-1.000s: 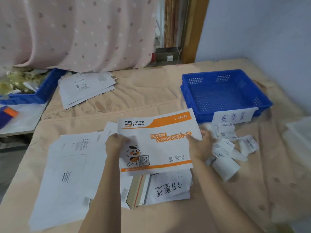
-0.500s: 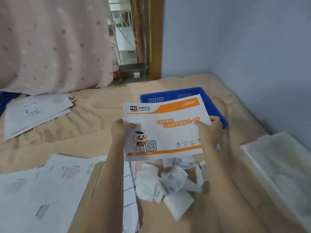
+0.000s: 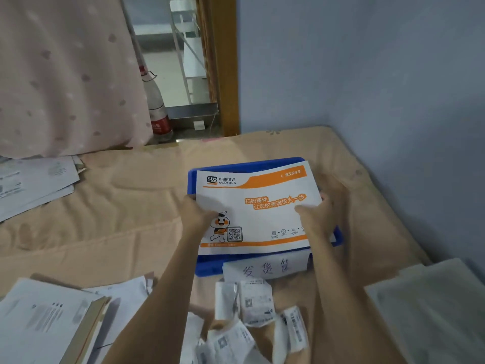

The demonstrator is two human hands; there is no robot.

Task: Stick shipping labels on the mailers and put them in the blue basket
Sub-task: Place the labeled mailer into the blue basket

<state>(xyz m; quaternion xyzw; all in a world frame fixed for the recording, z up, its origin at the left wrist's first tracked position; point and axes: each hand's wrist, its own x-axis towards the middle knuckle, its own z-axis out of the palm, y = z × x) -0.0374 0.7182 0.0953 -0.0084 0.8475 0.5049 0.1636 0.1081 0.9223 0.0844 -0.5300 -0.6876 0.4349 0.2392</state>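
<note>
A tan cloth (image 3: 110, 206) covers the surface across the frame; at centre right the blue basket (image 3: 193, 177) sits under the white-and-orange mailer (image 3: 262, 216), held flat above it; the left hand (image 3: 195, 219) pinches its left edge, the right hand (image 3: 315, 219) its right edge; loose shipping labels (image 3: 256, 302) lie at lower centre.

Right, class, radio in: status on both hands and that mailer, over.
Left hand and right hand grip the STO Express mailer by its side edges. Mailer held flat over blue basket, not released. Nothing in the way.
</note>
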